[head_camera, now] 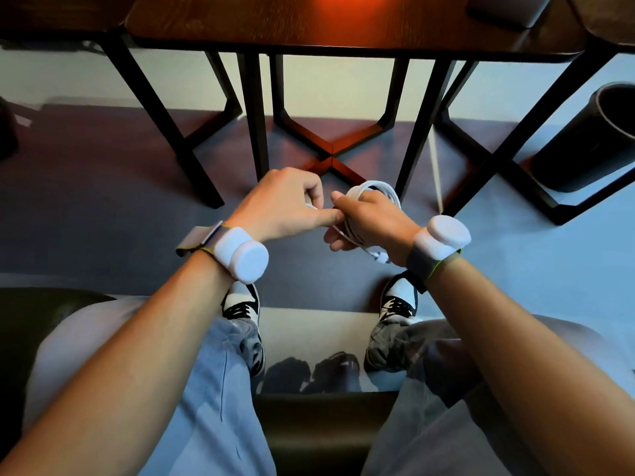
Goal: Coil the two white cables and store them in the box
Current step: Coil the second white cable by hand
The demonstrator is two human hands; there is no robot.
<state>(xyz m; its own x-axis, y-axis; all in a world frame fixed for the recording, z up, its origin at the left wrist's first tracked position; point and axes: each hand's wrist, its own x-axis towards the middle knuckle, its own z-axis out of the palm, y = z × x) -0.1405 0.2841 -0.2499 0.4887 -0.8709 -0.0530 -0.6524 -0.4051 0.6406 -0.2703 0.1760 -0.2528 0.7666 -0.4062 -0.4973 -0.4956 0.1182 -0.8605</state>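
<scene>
A white cable (374,190) is wound in loops around my right hand (369,221), which is closed on the coil in front of my knees. A white plug end hangs just below that hand's wrist. My left hand (285,207) sits right beside it, fingers pinching a short stretch of the same cable, its thumb touching the coil. Another thin white strand (437,173) runs down from the table edge to the floor at the right. No box is in view.
A dark wooden table (326,25) with black angled legs stands ahead, above the hands. A black cylindrical bin (591,139) stands on the floor at the right. My legs and shoes are below, on a dark seat.
</scene>
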